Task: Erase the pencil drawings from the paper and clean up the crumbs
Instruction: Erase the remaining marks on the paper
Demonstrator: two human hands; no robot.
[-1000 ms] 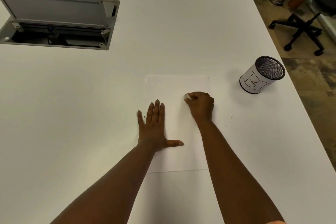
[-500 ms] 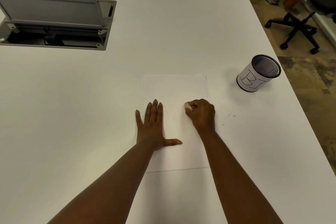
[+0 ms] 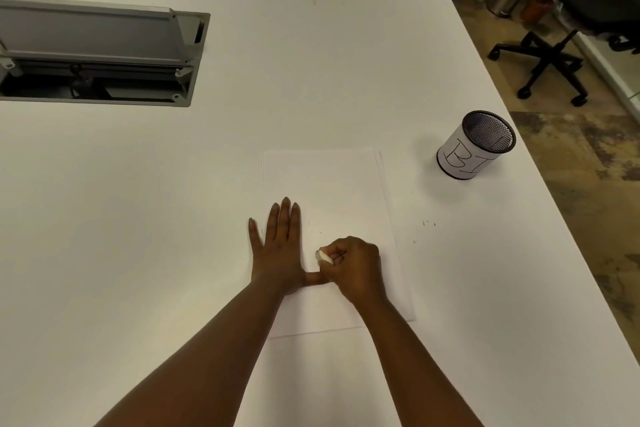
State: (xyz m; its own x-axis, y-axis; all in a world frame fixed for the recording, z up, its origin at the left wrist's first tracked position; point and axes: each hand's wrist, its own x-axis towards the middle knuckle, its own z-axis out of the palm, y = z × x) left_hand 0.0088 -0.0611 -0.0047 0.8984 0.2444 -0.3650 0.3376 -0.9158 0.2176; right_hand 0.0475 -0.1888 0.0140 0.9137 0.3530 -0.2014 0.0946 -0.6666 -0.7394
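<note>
A white sheet of paper [image 3: 325, 180] lies on the white table in front of me. My left hand [image 3: 278, 246] presses flat on the sheet's left side, fingers spread, thumb pointing right. My right hand [image 3: 353, 269] is closed around a small white eraser [image 3: 323, 257], whose tip rests on the paper just right of my left hand and above its thumb. Faint pencil marks [image 3: 315, 227] show above the eraser. A few dark eraser crumbs [image 3: 428, 224] are scattered on the table right of the sheet.
A black mesh cup [image 3: 476, 146] wrapped in white paper with handwritten letters stands at the right near the table edge. An open cable hatch [image 3: 100, 55] is set in the table at the far left. An office chair [image 3: 554, 55] and metal bins stand on the floor beyond.
My right hand with the eraser has moved down the paper toward me and slightly left, now close to my left thumb. My left hand stays flat in place.
</note>
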